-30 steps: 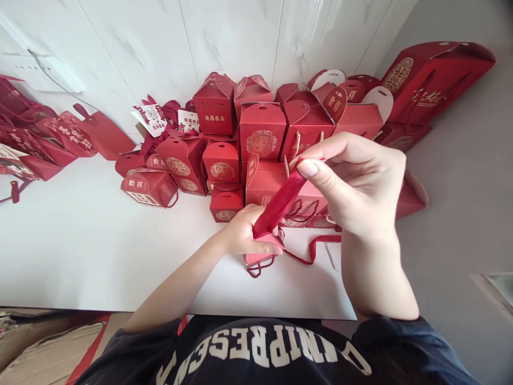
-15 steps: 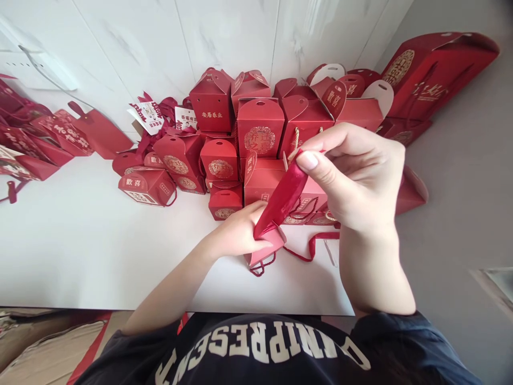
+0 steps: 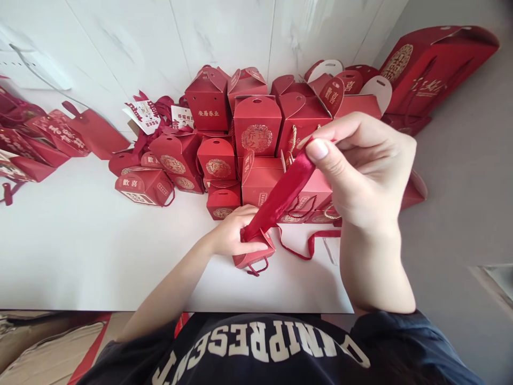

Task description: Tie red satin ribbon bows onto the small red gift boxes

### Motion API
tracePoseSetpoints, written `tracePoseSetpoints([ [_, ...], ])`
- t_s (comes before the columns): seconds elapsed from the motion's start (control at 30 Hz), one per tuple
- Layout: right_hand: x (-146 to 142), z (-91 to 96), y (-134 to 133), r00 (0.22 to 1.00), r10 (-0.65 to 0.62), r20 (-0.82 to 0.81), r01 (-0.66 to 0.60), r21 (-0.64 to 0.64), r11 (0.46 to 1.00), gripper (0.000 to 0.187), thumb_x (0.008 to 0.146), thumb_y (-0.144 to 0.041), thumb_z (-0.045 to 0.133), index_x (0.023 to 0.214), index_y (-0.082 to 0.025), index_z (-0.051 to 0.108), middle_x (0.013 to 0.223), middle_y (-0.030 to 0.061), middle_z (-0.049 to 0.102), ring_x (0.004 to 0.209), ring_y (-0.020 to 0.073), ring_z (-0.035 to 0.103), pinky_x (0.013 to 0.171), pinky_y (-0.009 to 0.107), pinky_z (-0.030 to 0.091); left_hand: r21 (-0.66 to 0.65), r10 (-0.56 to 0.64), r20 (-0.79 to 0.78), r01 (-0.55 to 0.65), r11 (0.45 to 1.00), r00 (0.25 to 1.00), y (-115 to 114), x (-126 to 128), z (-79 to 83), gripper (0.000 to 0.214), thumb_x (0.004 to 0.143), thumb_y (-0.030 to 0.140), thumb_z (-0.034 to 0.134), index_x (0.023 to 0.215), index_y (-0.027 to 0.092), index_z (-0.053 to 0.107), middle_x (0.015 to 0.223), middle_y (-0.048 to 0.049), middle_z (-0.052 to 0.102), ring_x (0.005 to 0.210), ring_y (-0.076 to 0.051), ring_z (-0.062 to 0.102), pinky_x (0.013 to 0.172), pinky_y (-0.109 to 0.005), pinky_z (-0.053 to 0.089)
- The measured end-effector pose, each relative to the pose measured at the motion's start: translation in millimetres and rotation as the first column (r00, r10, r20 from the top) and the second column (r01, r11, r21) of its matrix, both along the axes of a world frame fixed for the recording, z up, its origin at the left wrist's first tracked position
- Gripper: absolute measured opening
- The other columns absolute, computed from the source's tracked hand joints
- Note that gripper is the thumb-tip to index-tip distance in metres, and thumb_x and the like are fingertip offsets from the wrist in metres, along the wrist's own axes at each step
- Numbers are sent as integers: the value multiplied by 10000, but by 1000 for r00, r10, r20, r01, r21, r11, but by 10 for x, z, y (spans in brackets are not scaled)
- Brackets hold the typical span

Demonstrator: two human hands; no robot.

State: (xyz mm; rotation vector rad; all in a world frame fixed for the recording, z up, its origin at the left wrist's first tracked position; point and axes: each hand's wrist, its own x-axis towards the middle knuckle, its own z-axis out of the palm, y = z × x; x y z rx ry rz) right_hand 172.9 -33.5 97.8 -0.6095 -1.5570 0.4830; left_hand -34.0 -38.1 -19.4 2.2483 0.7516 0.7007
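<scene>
My right hand [image 3: 360, 166] is raised over the table, thumb and forefinger pinching one end of a dark red satin ribbon [image 3: 282, 195]. The ribbon slants down to a small red gift box [image 3: 254, 251], where it meets the top. My left hand [image 3: 234, 232] grips this box from the left, its thumb along the near side and the fingers partly hidden behind the ribbon. A twisted red cord handle [image 3: 257, 267] hangs from the box's front. More ribbon [image 3: 298, 253] trails from behind the box to the right across the white tabletop.
Several red gift boxes [image 3: 256, 128] are stacked against the tiled wall. Printed tags [image 3: 146, 115] and ribbons lie beside them. Further left are red paper bags [image 3: 60, 133]. A large red box [image 3: 436, 75] stands at the right by the grey wall. The white table [image 3: 80, 251] ends near my body.
My left hand and the small box have moved left and slightly down. My right hand has shifted a little right and up, so more ribbon stretches between the hands.
</scene>
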Motion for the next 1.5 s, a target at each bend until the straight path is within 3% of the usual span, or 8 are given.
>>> tracePoseSetpoints([
  [0.13, 23, -8, 26, 997, -67, -29, 68, 32, 997, 108, 874, -231, 712, 773, -267, 698, 675, -40, 625, 588, 121, 561, 557, 291, 487, -94, -39, 73, 46, 995, 997, 28, -171, -17, 343, 797, 343, 739, 1102, 195, 692, 1215, -108, 659, 1131, -270, 606, 992, -402, 476],
  [0.33, 54, -14, 45, 996, -57, -61, 58, 17, 998, 129, 852, -130, 703, 774, -232, 709, 658, -32, 631, 520, 111, 507, 532, 306, 470, -98, -7, 104, 17, 995, 995, 47, -283, -206, 720, 578, 479, 886, 1210, 210, 672, 1255, -141, 647, 1222, -339, 557, 1065, -460, 429],
  [0.53, -100, 121, -183, 991, 22, 129, -18, -30, 999, 106, 858, -204, 717, 777, -268, 691, 711, -32, 659, 627, 145, 622, 549, 301, 524, -99, 94, 140, -81, 992, 986, -16, -92, -331, 488, 669, 404, 851, 1087, 190, 717, 1197, -125, 690, 1216, -307, 576, 1068, -440, 441],
  [0.8, -330, 366, -312, 858, 228, 461, -220, -70, 973, 162, 956, -224, 597, 799, -227, 636, 828, -36, 706, 733, 130, 677, 638, 274, 583, -180, 91, 151, -63, 982, 984, -46, -5, -267, 309, 784, 388, 740, 1048, 229, 725, 1094, -37, 728, 1171, -283, 624, 991, -446, 503],
  [0.93, -312, 360, -282, 887, 231, 400, -195, -128, 972, 140, 928, -278, 645, 791, -254, 636, 820, -31, 709, 710, 154, 671, 607, 291, 577, -187, 72, 194, -35, 982, 978, -4, -11, -355, 344, 765, 356, 773, 1072, 208, 719, 1133, -84, 720, 1196, -275, 606, 1008, -438, 496],
  [1.13, -156, 301, -231, 974, 19, 225, 10, -127, 992, 155, 910, -279, 667, 758, -260, 642, 754, -15, 661, 649, 150, 618, 596, 299, 534, -219, 23, 234, 30, 975, 972, 80, -21, -432, 289, 759, 355, 788, 994, 190, 754, 1193, -128, 701, 1273, -284, 545, 1095, -459, 422],
  [1.27, -124, 252, -198, 990, 5, 139, 12, -123, 992, 131, 891, -251, 686, 770, -213, 654, 701, -9, 634, 618, 140, 566, 559, 307, 489, -231, 15, 233, 40, 972, 972, 86, -4, -413, 225, 860, 340, 684, 1013, 195, 761, 1145, -124, 723, 1301, -279, 524, 1118, -488, 388],
  [1.5, -163, 175, -190, 991, -16, 130, 33, -133, 991, 168, 894, -342, 686, 762, -240, 667, 701, -25, 627, 622, 141, 619, 556, 291, 523, -253, -32, 257, 99, 962, 966, 102, 46, -428, 163, 821, 317, 734, 930, 212, 793, 1021, -102, 764, 1199, -272, 598, 1039, -447, 468],
])
